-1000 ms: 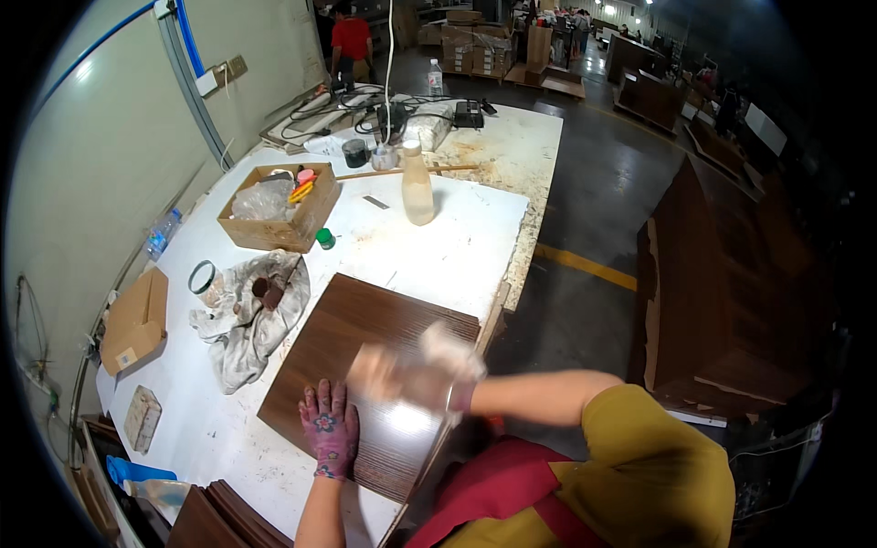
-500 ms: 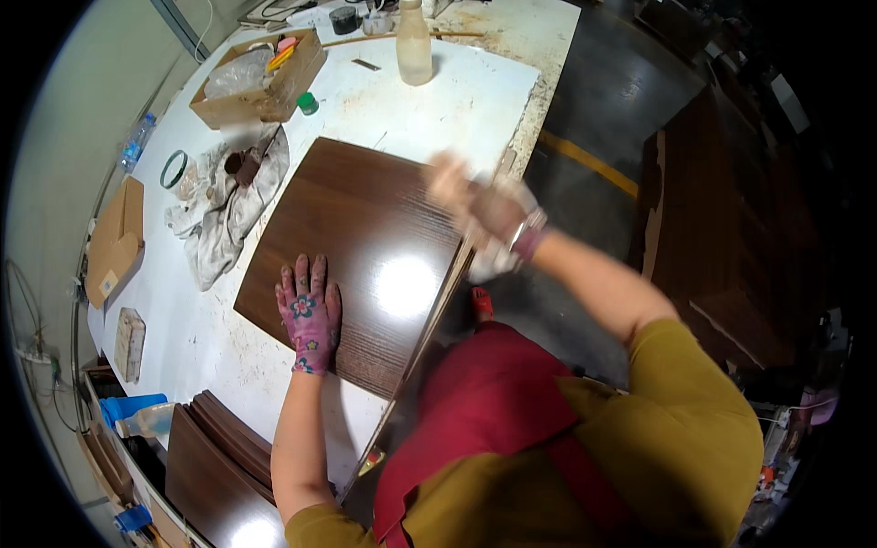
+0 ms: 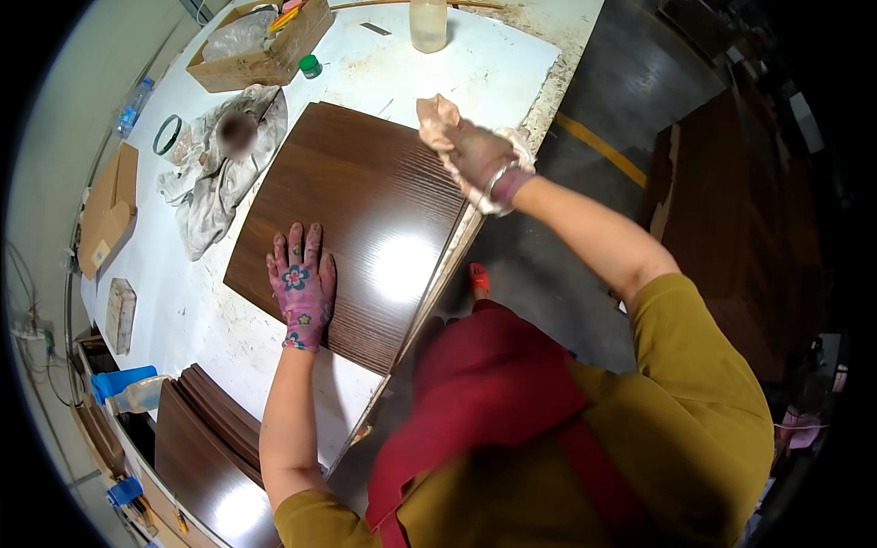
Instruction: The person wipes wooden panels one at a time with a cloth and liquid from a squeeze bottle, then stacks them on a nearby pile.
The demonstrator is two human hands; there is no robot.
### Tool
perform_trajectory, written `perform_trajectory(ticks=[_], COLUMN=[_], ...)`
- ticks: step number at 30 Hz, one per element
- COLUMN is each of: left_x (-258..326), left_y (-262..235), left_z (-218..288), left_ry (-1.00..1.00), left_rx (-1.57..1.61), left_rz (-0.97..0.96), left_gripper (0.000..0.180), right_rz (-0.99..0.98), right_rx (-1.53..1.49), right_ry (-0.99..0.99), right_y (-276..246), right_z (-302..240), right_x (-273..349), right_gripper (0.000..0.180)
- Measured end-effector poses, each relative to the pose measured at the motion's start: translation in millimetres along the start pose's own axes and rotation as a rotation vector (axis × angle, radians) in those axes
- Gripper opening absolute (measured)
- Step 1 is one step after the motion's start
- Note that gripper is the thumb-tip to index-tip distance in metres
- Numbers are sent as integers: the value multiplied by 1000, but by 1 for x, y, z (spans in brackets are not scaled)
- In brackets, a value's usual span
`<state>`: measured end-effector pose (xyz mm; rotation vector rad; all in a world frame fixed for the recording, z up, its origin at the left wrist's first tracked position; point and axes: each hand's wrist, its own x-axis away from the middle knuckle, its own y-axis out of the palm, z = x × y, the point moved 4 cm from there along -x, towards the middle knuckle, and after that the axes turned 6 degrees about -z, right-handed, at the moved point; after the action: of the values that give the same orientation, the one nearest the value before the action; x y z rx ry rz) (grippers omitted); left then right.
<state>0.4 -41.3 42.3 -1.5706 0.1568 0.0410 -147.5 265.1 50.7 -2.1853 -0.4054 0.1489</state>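
Observation:
A dark brown wood-grain panel [image 3: 356,183], glossy and slightly curved at its edges, lies on the white tabletop. My left hand [image 3: 301,288], in a purple flowered glove, rests flat with fingers stretched on the panel's near left part. At the panel's far right corner, my gloved right hand [image 3: 482,157] is closed around a pale cloth [image 3: 438,119]. The cloth bunches out ahead of the fingers and hangs below the wrist at the table's edge. A crumpled, stained grey-white rag [image 3: 215,196] lies left of the panel, with a blurred brown lump on it.
A cardboard box [image 3: 260,55] of odds and ends, a green-lidded jar [image 3: 311,66] and a cloudy bottle [image 3: 427,26] stand at the back. More brown panels [image 3: 206,457] are stacked at lower left. A large dark brown stack [image 3: 722,237] stands across the aisle to the right.
The right hand and cloth have moved slightly up the view at the panel's far right corner. My left hand stays flat on the panel. The whole view has shifted a little.

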Motion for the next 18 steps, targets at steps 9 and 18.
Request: perform_trajectory(ticks=[9, 18], left_x=[-3, 0], left_y=[0, 4], left_z=[2, -3], left_ry=[32, 4], left_rx=[-14, 3], left_rz=[33, 42], left_gripper=[50, 48], right_rz=[-849, -190], right_rx=[-416, -36], right_ry=[-60, -272], right_y=[157, 122], right_z=[-4, -82], right_x=[91, 134], right_gripper=[69, 22])
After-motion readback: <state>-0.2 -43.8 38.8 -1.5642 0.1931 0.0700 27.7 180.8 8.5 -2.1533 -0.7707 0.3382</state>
